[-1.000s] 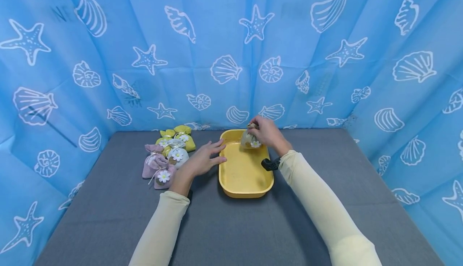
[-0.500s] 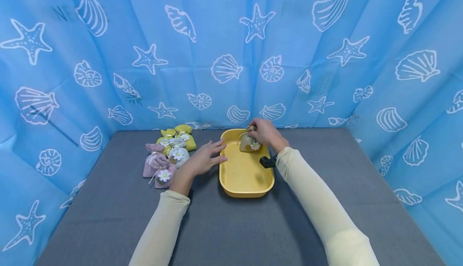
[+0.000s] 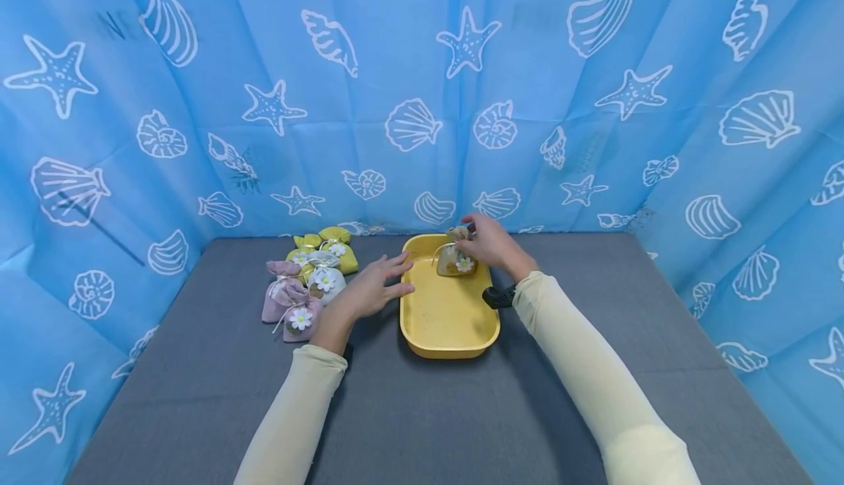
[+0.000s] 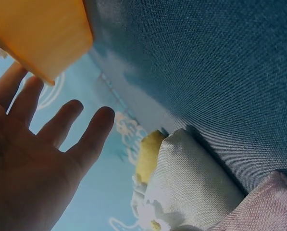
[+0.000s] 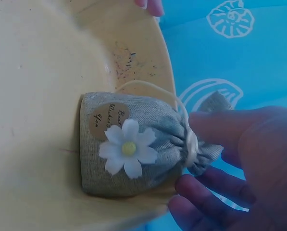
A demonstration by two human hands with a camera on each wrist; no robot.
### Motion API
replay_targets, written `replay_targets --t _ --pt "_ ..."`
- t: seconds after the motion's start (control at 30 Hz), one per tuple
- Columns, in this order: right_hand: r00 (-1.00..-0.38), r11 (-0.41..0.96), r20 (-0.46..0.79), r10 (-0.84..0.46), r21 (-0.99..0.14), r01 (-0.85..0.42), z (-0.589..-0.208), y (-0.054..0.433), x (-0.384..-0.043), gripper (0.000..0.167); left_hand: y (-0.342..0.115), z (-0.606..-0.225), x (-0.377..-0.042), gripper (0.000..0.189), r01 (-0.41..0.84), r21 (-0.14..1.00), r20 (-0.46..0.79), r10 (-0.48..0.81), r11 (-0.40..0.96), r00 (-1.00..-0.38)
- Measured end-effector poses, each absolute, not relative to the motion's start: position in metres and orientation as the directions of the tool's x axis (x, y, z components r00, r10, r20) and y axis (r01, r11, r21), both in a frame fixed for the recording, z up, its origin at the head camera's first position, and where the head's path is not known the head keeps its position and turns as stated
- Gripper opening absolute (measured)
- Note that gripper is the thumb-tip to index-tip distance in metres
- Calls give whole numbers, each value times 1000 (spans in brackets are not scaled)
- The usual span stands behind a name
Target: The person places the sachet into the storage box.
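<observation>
A grey-beige drawstring pouch (image 5: 133,144) with a white flower and a round tag sits inside the yellow tray (image 3: 448,316), near its far end. My right hand (image 3: 494,243) is at the pouch's tied neck, the thumb beside the cord and the fingers spread loosely apart around the gathered top. On the tray's left side, my left hand (image 3: 369,291) rests with fairly straight fingers touching the rim; in the left wrist view the fingers (image 4: 93,134) are spread and hold nothing.
Left of the left hand lie several pouches: pink pouches (image 3: 301,327), a whitish pouch (image 3: 327,287) and yellow pouches (image 3: 346,258). A grey cloth (image 3: 422,419) covers the table. Behind hangs a blue curtain (image 3: 422,53) with shell prints.
The pouch has come down into the tray's far end. My right hand has loosened and shifted slightly right, so the pouch's gathered top shows more. The left hand has stayed put.
</observation>
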State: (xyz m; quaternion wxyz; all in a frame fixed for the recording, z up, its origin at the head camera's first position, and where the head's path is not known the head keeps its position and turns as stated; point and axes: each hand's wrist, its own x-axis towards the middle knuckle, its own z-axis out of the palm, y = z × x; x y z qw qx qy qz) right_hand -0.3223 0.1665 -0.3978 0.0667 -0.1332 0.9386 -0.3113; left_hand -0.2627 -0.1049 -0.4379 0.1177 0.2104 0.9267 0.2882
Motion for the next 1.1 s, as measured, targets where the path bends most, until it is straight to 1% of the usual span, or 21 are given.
replay_targets --t 0.1,0.33,0.53,0.67,0.87,1.1 --pt "-955 755 -43 -294 -623 -204 -397 172 -319 63 -104 -437 -262 61 317 583 -95 451 748 -888" --pt "-941 749 -46 -334 -619 -235 -397 191 -306 59 -103 -435 -259 58 315 570 -77 431 759 -899" --pt "-928 751 -61 -366 -608 -257 -396 207 -289 60 -105 -429 -255 56 334 556 -3 404 761 -915" --pt "-914 742 -78 -397 -614 -270 -397 216 -276 62 -110 -420 -252 54 323 552 39 363 769 -931" --pt "-881 677 -96 -462 -680 -281 -405 233 -259 66 -124 -400 -240 52 303 553 83 310 776 -947" --pt "-844 568 -81 -530 -773 -283 -419 244 -250 62 -146 -382 -226 51 289 547 128 263 786 -956"
